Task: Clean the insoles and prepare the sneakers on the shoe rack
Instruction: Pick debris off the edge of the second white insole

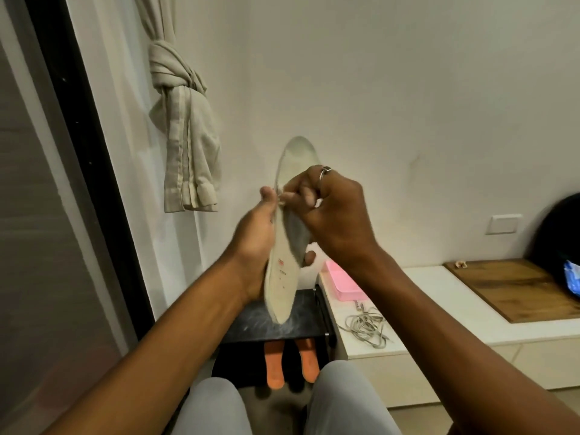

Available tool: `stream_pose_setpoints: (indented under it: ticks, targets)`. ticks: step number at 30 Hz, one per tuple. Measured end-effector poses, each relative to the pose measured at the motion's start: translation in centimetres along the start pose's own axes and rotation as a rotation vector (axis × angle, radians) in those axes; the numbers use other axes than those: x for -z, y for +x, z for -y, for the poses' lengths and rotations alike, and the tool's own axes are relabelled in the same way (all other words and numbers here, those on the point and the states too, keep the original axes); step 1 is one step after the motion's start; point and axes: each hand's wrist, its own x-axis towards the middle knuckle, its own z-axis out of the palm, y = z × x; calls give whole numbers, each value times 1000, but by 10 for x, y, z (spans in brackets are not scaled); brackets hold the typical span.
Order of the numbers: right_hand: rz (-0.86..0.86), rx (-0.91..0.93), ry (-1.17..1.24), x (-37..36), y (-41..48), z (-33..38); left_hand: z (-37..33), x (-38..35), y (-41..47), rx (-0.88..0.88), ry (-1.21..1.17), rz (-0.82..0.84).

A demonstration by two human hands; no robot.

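A pale beige insole point(281, 277) is held upright in front of me, toe end up near the wall. My left hand point(255, 243) holds it from the left side, thumb at its edge. My right hand point(329, 215), a ring on one finger, has its fingers curled against the insole's face and seems to pinch something small and white there; the item is blurred. Below, the black shoe rack point(301, 321) has a dusty top shelf. Two orange insoles point(274, 365) lie side by side on its lower shelf.
A white low cabinet point(423, 306) stands right of the rack, with a pink tray point(342, 284), loose grey laces point(365, 324) and a wooden board point(518, 287) on it. A knotted curtain point(185, 136) hangs at the left. My knees point(216, 406) are at the bottom.
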Motion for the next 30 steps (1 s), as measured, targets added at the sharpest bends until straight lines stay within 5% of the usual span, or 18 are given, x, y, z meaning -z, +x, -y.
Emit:
stream_pose_setpoints:
  ticks: [6,12,21,30]
  targets:
    - [-130,-19,-84,14,10,-14,10,-3,0,44,186,93]
    - [215,-202,64,11,4,0,3,9,10,1,38,24]
    - [552,-197,255,-5,-9,25,-22,36,20,-87,-79,-149]
    - [104,-191,126,-12,-10,6,-6,13,10,-16,-1,-67]
